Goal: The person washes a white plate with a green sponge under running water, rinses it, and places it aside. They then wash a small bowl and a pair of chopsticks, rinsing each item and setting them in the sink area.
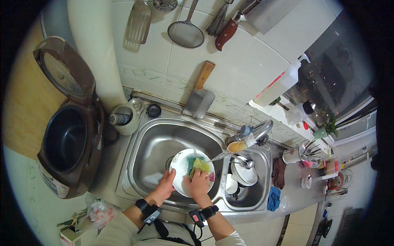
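Over the large basin of a stainless steel sink (147,147), my left hand (166,186) grips the left rim of a white plate (181,156) with coloured decoration. My right hand (198,186) presses a yellow-green sponge (201,165) onto the plate's face; a darker green part lies beneath it. Water runs from the faucet (264,127) towards the sponge and the plate's upper right side. In the small basin to the right sit stacked white dishes (244,173) and a white cup or bowl (231,184).
An open rice cooker (66,144) and a stone mortar (130,124) stand left of the sink. A cleaver (198,98) leans at the back wall. A blue cloth (274,199), a brown cloth (278,172) and a utensil holder (291,156) are on the right.
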Motion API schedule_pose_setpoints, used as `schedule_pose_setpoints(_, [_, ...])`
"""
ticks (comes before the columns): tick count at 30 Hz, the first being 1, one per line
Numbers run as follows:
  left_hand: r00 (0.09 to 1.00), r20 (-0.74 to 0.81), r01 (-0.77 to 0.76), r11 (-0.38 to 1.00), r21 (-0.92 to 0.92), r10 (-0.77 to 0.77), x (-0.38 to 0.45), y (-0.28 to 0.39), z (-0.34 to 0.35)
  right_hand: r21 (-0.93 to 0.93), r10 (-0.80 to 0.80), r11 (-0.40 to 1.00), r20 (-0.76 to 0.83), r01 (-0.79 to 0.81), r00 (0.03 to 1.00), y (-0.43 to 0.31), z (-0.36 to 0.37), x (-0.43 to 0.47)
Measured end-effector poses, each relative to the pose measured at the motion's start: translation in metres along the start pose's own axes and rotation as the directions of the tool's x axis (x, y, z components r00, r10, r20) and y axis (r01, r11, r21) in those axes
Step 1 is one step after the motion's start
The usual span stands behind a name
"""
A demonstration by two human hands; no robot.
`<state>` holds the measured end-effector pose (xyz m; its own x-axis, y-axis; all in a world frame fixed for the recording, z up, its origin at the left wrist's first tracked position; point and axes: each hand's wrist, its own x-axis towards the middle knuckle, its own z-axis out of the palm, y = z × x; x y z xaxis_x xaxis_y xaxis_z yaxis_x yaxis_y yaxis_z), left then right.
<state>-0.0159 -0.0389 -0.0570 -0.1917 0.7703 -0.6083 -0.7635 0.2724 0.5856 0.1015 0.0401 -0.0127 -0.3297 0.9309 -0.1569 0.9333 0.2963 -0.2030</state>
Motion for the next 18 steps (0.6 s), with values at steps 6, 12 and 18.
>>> schedule_pose_setpoints(6, [1.000, 0.012, -0.019, 1.000, -0.025, 0.019, -0.002, -0.003, 0.000, -0.006, -0.102, 0.995, -0.015, 0.102, 0.995, 0.011, 0.006, 0.002])
schedule_pose_setpoints(12, [1.000, -0.026, -0.008, 1.000, -0.005, 0.008, -0.003, 0.002, -0.003, 0.795, 0.002, 0.597, 0.139, -0.112, 0.990, 0.055, -0.020, 0.011])
schedule_pose_setpoints(18, [0.999, 0.013, -0.033, 0.999, -0.022, 0.033, -0.002, 0.002, -0.005, 0.299, -0.227, 0.920, -0.113, 0.251, 0.967, 0.039, -0.007, 0.008])
